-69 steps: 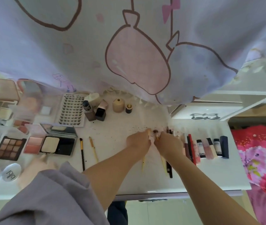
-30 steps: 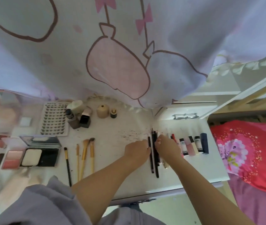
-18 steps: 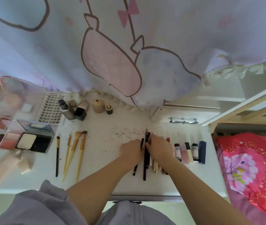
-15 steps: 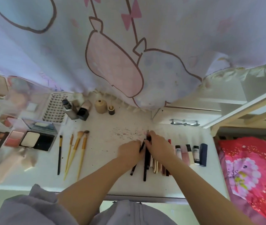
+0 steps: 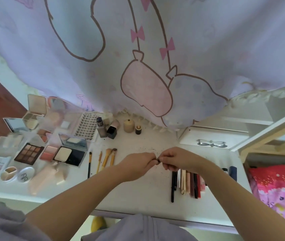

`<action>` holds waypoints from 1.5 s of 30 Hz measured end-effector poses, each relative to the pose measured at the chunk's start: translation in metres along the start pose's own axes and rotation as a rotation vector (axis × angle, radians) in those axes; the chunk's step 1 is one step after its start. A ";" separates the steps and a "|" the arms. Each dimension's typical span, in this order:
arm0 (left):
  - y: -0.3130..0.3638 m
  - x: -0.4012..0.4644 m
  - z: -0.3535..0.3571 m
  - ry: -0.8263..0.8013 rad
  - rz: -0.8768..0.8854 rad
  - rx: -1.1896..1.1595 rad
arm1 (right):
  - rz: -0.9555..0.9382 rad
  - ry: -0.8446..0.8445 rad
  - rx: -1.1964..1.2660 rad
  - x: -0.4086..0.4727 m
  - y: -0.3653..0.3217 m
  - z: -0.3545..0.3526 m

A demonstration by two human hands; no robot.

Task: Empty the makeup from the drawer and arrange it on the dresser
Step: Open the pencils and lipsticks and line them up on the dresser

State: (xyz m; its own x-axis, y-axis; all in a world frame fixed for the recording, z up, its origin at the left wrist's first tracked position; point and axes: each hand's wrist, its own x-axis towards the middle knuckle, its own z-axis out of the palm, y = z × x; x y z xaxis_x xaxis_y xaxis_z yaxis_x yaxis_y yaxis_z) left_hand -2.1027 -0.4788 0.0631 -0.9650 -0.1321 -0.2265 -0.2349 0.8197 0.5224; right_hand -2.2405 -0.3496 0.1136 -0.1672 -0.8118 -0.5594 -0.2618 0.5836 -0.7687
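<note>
My left hand point(image 5: 136, 164) and my right hand point(image 5: 178, 159) meet above the middle of the white dresser top point(image 5: 138, 193). Both pinch one small dark item point(image 5: 157, 160) between their fingertips; I cannot tell what it is. A row of pencils and slim sticks point(image 5: 187, 183) lies side by side under my right wrist. Several brushes point(image 5: 103, 160) lie in a row left of my hands. Open palettes and compacts point(image 5: 51, 152) cover the left part. Small bottles point(image 5: 110, 127) stand at the back.
A pale curtain with pink cartoon print point(image 5: 138, 58) hangs over the back of the dresser. A small white drawer unit point(image 5: 211, 141) sits at the right rear. Dark crumbs point(image 5: 147, 150) speckle the surface. A pink floral bedcover point(image 5: 277, 192) lies to the right.
My hands have lifted off the row of pencils and come together over the middle, pinching a small dark item. The pencils now lie in a neat row.
</note>
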 end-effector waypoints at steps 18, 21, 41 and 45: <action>-0.056 -0.044 0.016 -0.040 -0.401 -0.628 | 0.284 0.147 -0.028 0.011 0.004 0.037; -0.067 -0.037 0.017 0.139 -0.605 -0.761 | 0.394 0.202 0.045 0.039 0.004 0.078; -0.090 -0.009 0.002 0.035 -0.528 0.092 | 0.322 0.405 -0.517 0.106 0.001 0.131; -0.044 0.023 0.004 0.078 -0.363 0.063 | 0.330 0.604 -0.487 0.069 0.030 0.053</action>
State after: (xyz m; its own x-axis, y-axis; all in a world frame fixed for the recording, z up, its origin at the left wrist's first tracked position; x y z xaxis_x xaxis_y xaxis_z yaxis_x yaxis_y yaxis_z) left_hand -2.1138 -0.5153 0.0315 -0.8266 -0.4604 -0.3236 -0.5582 0.7438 0.3677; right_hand -2.2089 -0.3873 0.0359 -0.7507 -0.5519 -0.3631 -0.4680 0.8322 -0.2974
